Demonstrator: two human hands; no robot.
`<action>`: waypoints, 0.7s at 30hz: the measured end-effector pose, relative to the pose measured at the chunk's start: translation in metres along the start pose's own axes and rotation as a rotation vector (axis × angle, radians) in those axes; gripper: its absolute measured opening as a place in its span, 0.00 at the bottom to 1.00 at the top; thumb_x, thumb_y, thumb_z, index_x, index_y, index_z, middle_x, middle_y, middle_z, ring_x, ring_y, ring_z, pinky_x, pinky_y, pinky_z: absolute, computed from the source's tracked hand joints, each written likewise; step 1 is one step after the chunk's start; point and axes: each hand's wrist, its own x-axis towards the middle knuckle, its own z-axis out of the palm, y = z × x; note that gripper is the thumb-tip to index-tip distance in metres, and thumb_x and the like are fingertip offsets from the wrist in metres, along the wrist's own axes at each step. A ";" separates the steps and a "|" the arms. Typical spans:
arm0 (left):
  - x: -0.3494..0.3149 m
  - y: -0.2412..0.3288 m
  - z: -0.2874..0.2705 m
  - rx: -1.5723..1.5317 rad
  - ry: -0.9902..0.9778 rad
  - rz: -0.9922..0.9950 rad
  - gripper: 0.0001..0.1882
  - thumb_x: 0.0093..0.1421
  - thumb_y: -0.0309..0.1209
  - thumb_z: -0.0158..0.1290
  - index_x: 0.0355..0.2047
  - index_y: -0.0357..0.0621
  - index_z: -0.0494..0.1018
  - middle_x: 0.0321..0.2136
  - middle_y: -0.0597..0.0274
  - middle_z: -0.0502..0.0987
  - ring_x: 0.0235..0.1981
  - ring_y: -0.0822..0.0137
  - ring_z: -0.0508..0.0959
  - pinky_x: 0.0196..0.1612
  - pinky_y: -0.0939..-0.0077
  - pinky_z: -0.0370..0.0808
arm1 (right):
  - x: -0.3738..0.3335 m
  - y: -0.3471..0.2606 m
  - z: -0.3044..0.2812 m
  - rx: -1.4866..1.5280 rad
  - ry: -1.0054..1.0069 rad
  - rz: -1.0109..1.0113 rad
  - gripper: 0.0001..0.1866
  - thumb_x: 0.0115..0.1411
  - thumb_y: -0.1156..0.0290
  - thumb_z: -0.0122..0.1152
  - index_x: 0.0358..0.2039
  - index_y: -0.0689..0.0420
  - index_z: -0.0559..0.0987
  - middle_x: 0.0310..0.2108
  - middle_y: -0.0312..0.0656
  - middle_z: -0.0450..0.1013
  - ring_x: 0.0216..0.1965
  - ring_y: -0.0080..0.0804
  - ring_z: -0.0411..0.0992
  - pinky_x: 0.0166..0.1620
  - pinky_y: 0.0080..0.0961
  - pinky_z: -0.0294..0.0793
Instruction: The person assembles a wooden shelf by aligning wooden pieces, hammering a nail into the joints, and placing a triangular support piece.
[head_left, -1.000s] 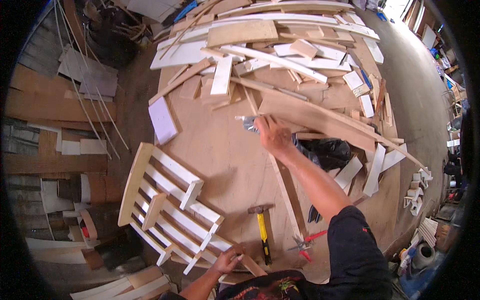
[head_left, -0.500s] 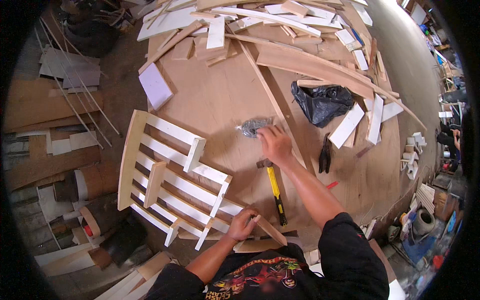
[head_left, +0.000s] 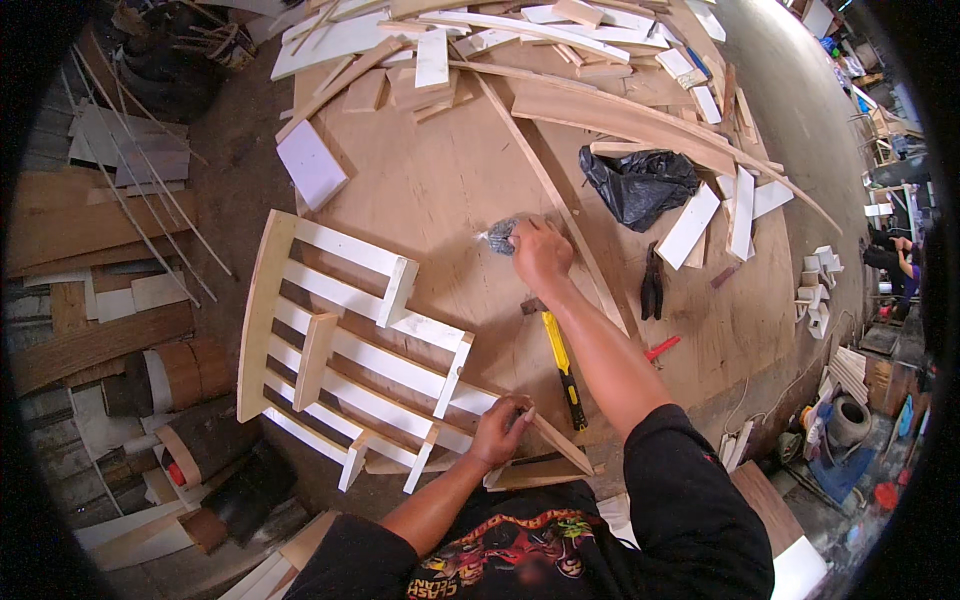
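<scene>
A slatted wooden frame [head_left: 385,363] with white slats and bare-wood edges lies at the left of the work surface. My left hand [head_left: 497,432] is closed around the frame's near right end, by a short upright board [head_left: 562,443]. Farther off, my right hand [head_left: 543,257] has its fingers in a small clear plastic bag of nails [head_left: 500,236], their tips hidden. Below my right wrist is a hammer [head_left: 563,370] with a yellow and black handle, its head partly behind the forearm. To the right of that forearm are black-handled pliers [head_left: 652,285] and a small red tool [head_left: 663,348].
The plywood work surface [head_left: 420,180] carries a heap of wood offcuts [head_left: 430,60] along its far side. A black plastic bag [head_left: 640,185] and white boards [head_left: 690,228] lie at the right. Boards and scraps cover the floor at the left. Another person [head_left: 893,262] is at the far right.
My right hand has pushed farther into the nail bag, covering more of it. My left hand and the frame's near end sit slightly higher and farther right in view, which has shifted a little.
</scene>
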 end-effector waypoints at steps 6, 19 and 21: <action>0.001 -0.003 -0.001 -0.004 0.010 0.016 0.16 0.68 0.36 0.56 0.49 0.37 0.76 0.45 0.46 0.80 0.48 0.52 0.80 0.54 0.63 0.75 | 0.009 0.007 -0.008 0.299 -0.088 0.242 0.05 0.61 0.68 0.65 0.34 0.54 0.84 0.38 0.47 0.80 0.41 0.49 0.79 0.45 0.43 0.78; 0.004 -0.001 -0.002 -0.003 -0.003 0.073 0.15 0.69 0.36 0.53 0.43 0.35 0.75 0.37 0.44 0.79 0.42 0.49 0.80 0.47 0.62 0.75 | 0.007 -0.006 0.002 0.084 -0.039 0.092 0.09 0.61 0.66 0.65 0.39 0.55 0.83 0.45 0.45 0.78 0.47 0.48 0.77 0.50 0.42 0.78; 0.003 -0.005 0.001 -0.032 0.004 0.057 0.15 0.69 0.36 0.53 0.43 0.35 0.75 0.37 0.45 0.79 0.42 0.49 0.80 0.47 0.62 0.75 | 0.006 -0.008 0.006 0.095 -0.039 0.130 0.09 0.61 0.66 0.66 0.40 0.54 0.83 0.44 0.46 0.78 0.48 0.48 0.77 0.50 0.42 0.78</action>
